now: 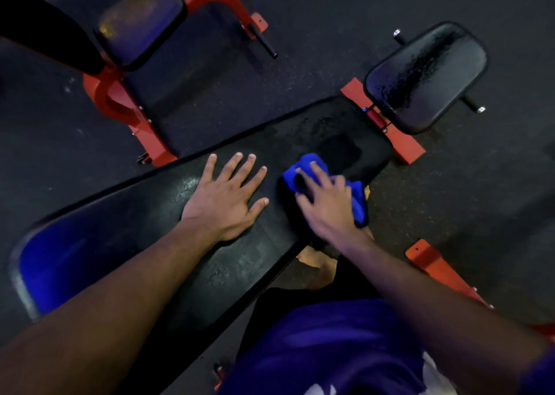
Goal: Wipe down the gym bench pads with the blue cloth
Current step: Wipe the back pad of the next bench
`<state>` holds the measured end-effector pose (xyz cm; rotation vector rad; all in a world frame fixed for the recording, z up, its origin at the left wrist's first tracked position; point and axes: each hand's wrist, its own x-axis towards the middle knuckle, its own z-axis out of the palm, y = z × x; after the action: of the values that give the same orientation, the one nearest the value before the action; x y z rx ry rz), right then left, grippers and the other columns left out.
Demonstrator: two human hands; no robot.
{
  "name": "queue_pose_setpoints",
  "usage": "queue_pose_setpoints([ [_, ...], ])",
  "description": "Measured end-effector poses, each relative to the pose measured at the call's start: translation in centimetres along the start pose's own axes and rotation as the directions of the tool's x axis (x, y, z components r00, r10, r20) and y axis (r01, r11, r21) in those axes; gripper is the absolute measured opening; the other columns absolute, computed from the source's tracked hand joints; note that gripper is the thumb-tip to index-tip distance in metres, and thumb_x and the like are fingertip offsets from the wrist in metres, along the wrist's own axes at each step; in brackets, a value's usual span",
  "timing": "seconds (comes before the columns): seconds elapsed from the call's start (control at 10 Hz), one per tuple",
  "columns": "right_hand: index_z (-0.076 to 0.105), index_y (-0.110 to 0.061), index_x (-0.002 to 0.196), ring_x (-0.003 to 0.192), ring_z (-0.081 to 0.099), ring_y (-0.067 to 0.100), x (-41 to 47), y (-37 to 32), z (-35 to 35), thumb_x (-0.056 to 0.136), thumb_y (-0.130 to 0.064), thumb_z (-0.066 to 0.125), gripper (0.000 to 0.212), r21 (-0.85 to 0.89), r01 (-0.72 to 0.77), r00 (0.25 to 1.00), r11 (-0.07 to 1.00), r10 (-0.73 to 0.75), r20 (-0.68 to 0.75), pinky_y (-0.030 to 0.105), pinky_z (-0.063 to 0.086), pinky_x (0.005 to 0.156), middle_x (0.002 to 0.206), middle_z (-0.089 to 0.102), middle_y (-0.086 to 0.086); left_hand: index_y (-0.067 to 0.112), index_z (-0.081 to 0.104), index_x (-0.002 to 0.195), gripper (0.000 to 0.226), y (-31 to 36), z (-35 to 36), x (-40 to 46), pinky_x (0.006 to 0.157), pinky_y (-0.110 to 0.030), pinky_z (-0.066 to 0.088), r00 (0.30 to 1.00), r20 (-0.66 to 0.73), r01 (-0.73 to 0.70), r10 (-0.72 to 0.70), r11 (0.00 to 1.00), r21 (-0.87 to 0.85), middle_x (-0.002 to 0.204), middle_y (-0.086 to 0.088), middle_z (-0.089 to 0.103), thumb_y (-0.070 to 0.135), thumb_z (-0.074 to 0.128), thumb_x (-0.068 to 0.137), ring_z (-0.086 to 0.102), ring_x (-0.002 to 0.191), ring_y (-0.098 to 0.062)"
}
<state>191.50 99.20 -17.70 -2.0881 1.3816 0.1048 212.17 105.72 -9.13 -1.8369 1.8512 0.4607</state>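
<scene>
The blue cloth point(327, 181) is bunched up under the right hand point(326, 202), sitting on the long bench pad point(144, 229) toward its right end, close to the near edge. The fingers are curled loosely over the cloth, pressing and gripping it at once. The left hand point(225, 196) is flat on the same pad just left of the cloth, fingers spread apart, holding nothing.

Going by looks, the cloth is light, soft and floppy (microfiber-ish, I'd guess), so it'll fold and slide around unless you keep a wad of it under the palm. Grab it by the bunched middle, not a corner.

The pad surface looks slick and wet in patches, so it should glide easily. The small seat pad point(426, 76) at far right also looks damp and streaky.

No containers in view, no spray bottle or bucket.
</scene>
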Motion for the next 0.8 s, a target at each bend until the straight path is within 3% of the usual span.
queue_pose_setpoints([
  [0.1, 0.039, -0.042, 0.146, 0.116, 0.041, 0.026, -2.7, -1.1, 0.0, 0.083, -0.058, 0.032, 0.066, 0.049, 0.164, 0.986, 0.985, -0.164, 0.0, 0.044, 0.039, 0.094, 0.157, 0.032, -0.012, 0.032, 0.006, 0.162, 0.076, 0.0, -0.1, 0.0, 0.125, -0.058, -0.005, 1.0, -0.007, -0.003, 0.003, 1.0, 0.004, 0.172, 0.001, 0.002, 0.066, -0.001, 0.095, -0.001, 0.158, -0.021],
  [0.2, 0.039, -0.038, 0.147, 0.124, 0.041, 0.027, 0.3, 2.1, 0.3, 0.086, -0.058, 0.031, 0.065, -0.027, 0.142, 0.989, 0.99, -0.142, -0.026, 0.047, 0.04, 0.097, 0.156, 0.034, -0.011, 0.032, 0.004, 0.163, 0.073, 0.0, -0.2, 0.0, 0.125, -0.058, -0.006, 1.0, 0.001, -0.003, 0.003, 1.0, 0.005, 0.172, 0.001, -0.001, 0.065, 0.001, 0.098, -0.004, 0.158, -0.021],
  [0.3, 0.045, -0.03, 0.144, 0.13, 0.04, 0.032, 4.1, 5.6, 0.9, 0.092, -0.056, 0.034, 0.06, -0.05, -0.033, 0.998, 0.998, 0.03, -0.054, 0.051, 0.038, 0.102, 0.157, 0.035, -0.006, 0.032, 0.002, 0.163, 0.071, 0.0, -0.2, 0.0, 0.125, -0.058, -0.008, 1.0, 0.014, -0.006, 0.006, 1.0, 0.001, 0.172, 0.001, -0.004, 0.065, 0.004, 0.1, -0.006, 0.158, -0.021],
  [0.4, 0.043, -0.024, 0.146, 0.141, 0.03, 0.037, 8.4, 9.5, 1.2, 0.099, -0.047, 0.042, 0.052, 0.077, -0.252, 0.968, 0.965, 0.25, 0.033, 0.054, 0.027, 0.114, 0.16, 0.027, 0.003, 0.032, 0.0, 0.163, 0.071, 0.0, -0.3, 0.0, 0.124, -0.058, -0.008, 1.0, 0.009, -0.005, 0.005, 1.0, -0.001, 0.172, 0.002, -0.005, 0.066, 0.004, 0.1, -0.008, 0.158, -0.021],
  [0.5, 0.039, -0.022, 0.148, 0.143, 0.028, 0.038, 9.2, 9.7, 0.9, 0.099, -0.047, 0.042, 0.055, 0.124, -0.302, 0.953, 0.945, 0.297, 0.058, 0.052, 0.023, 0.117, 0.161, 0.024, 0.008, 0.032, 0.0, 0.163, 0.071, 0.0, -0.3, 0.0, 0.124, -0.058, -0.009, 1.0, 0.003, -0.008, 0.008, 1.0, 0.0, 0.171, 0.002, -0.006, 0.065, 0.005, 0.1, -0.009, 0.158, -0.02],
  [0.6, 0.04, -0.017, 0.149, 0.139, 0.034, 0.038, 5.5, 6.2, 0.7, 0.099, -0.042, 0.048, 0.056, 0.124, -0.217, 0.976, 0.968, 0.218, 0.009, 0.043, 0.025, 0.117, 0.16, 0.029, 0.011, 0.032, 0.0, 0.162, 0.07, -0.1, -0.2, 0.0, 0.124, -0.058, -0.009, 1.0, -0.005, -0.008, 0.008, 1.0, -0.001, 0.171, 0.002, -0.006, 0.065, 0.005, 0.101, -0.008, 0.158, -0.02],
  [0.8, 0.041, -0.018, 0.148, 0.14, 0.035, 0.029, -0.9, 4.5, 0.5, 0.096, -0.027, 0.059, 0.056, 0.161, 0.133, 0.991, 0.978, -0.133, -0.01, 0.037, 0.023, 0.119, 0.157, 0.034, 0.009, 0.032, -0.001, 0.162, 0.071, 0.0, -0.4, 0.1, 0.124, -0.058, -0.009, 1.0, 0.004, -0.011, 0.011, 1.0, -0.005, 0.171, 0.002, -0.006, 0.066, 0.005, 0.1, -0.008, 0.158, -0.02],
])
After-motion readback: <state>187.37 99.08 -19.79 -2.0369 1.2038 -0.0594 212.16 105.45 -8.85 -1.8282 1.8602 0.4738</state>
